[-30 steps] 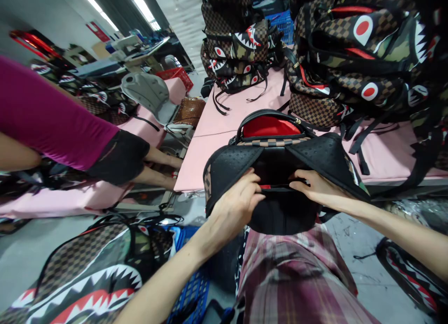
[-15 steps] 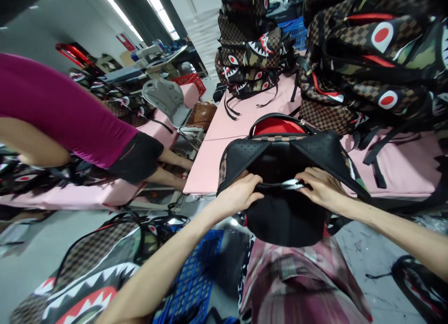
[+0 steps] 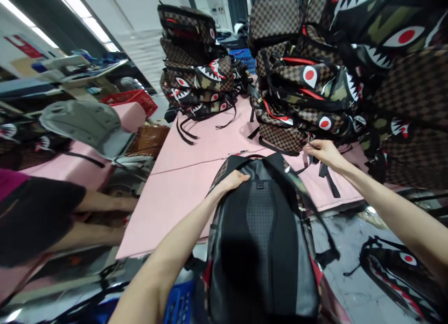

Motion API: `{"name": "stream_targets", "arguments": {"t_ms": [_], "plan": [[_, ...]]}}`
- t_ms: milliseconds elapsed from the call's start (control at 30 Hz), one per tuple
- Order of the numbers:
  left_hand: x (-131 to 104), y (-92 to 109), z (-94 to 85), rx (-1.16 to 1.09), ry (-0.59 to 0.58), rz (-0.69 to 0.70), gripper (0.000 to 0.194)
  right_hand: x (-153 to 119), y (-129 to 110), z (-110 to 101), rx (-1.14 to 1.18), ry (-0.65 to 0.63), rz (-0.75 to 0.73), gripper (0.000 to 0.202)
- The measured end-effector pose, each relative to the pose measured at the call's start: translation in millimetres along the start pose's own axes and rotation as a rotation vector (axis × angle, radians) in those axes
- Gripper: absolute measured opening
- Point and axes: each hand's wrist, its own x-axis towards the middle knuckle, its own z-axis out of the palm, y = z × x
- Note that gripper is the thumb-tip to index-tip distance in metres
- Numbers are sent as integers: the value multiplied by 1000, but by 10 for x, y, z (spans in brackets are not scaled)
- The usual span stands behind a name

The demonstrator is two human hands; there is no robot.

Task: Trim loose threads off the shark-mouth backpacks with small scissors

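A black backpack (image 3: 285,249) with a padded, dotted back panel stands upright against me at the table's front edge, its back toward me. My left hand (image 3: 234,180) is closed on its upper left edge, thumb on the near side. My right hand (image 3: 324,152) is raised to the right above the table, fingers pinched together at the foot of a pile of checkered backpacks (image 3: 297,100). What sits between those fingertips is too small to make out. A loose shoulder strap (image 3: 320,221) hangs at the backpack's right side.
Another stack of shark-face backpacks (image 3: 199,77) rises at the back of the pink table (image 3: 175,175). A co-worker's legs (image 3: 101,221) are at the left, near a grey chair (image 3: 80,123). A shark-face bag (image 3: 395,277) lies on the floor at right; a blue crate (image 3: 178,303) is below.
The backpack's open mouth no longer faces me; its back panel does. My right hand has left the bag and moved up and right. The view has swung right.
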Motion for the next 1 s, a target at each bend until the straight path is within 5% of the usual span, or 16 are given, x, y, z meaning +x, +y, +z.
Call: {"name": "stream_targets", "arguments": {"t_ms": [167, 267, 400, 567, 767, 1000], "plan": [[115, -140, 309, 105, 136, 90, 27, -427, 328, 475, -77, -79, 20, 46], [150, -18, 497, 323, 215, 296, 19, -954, 169, 876, -26, -134, 18, 53], [247, 69, 729, 380, 143, 296, 22, -1457, -55, 1259, 159, -137, -121, 55], [338, 12, 716, 88, 64, 252, 22, -1514, 17, 1278, 293, -37, -108, 51], [406, 10, 658, 7, -57, 125, 24, -1465, 132, 1223, 317, -29, -66, 49], [445, 20, 614, -71, 149, 172, 17, -1385, 179, 1221, 439, -39, 13, 43]]}}
